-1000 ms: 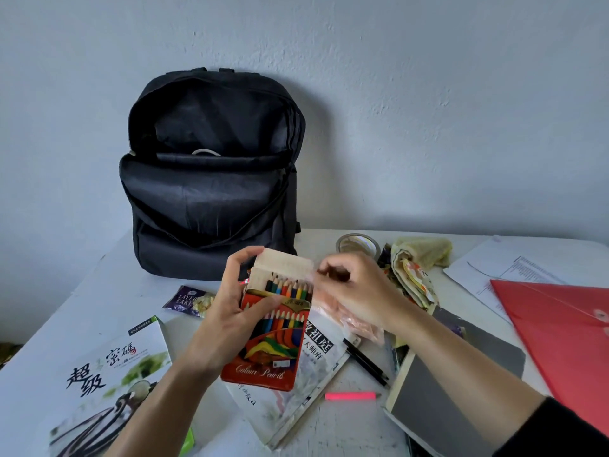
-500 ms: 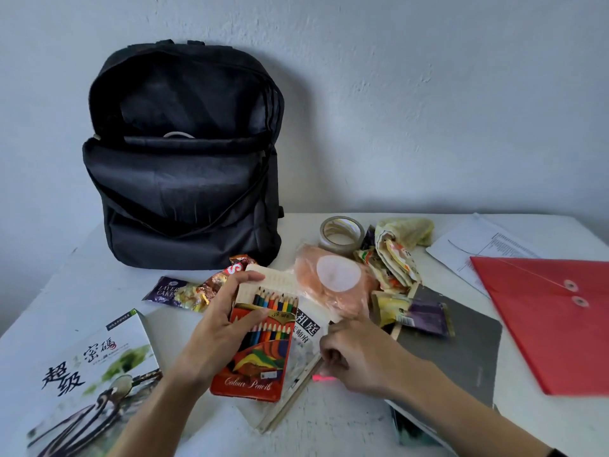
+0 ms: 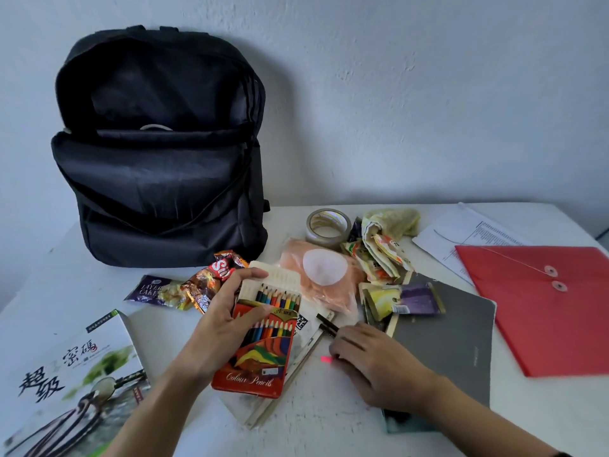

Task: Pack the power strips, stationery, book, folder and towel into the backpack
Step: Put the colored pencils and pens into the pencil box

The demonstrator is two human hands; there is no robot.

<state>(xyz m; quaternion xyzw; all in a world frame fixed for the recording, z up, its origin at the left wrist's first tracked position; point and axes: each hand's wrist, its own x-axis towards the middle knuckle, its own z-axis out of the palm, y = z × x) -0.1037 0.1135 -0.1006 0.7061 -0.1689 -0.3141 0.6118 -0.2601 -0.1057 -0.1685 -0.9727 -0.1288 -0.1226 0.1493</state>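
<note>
Left hand (image 3: pixel 227 328) clamps the pencil box (image 3: pixel 260 354) by its upper part, thumb across the front, with the flap open and the pencil tips exposed. The box is held low over a thin booklet (image 3: pixel 304 328) on the table (image 3: pixel 329 423), in front of the backpack (image 3: pixel 158 179) and apart from it. Right hand (image 3: pixel 372 367) lies palm-down beside the box, its fingers over the near ends of the pens (image 3: pixel 324 321) and over the highlighter (image 3: pixel 326 358). Whether it has already pinched either item cannot be told, as the fingers hide the contact. Recommended procedure: keep the box tilted tips-up so no pencil slides out, gather pens and highlighter into one pinch, close the flap, then load everything through the open top of the backpack, which stands upright against the wall. Count on view: one pencil box, two black pens, one pink highlighter, one tape roll (image 3: pixel 328 225), one grey notebook (image 3: pixel 451 338), one large book (image 3: pixel 72 374) at the left edge, one red folder (image 3: pixel 540 305) lying on papers (image 3: pixel 468 232), one yellow towel (image 3: pixel 392 219), and two snack packets (image 3: pixel 151 290) left of the box. No power strip shows on the table.
</note>
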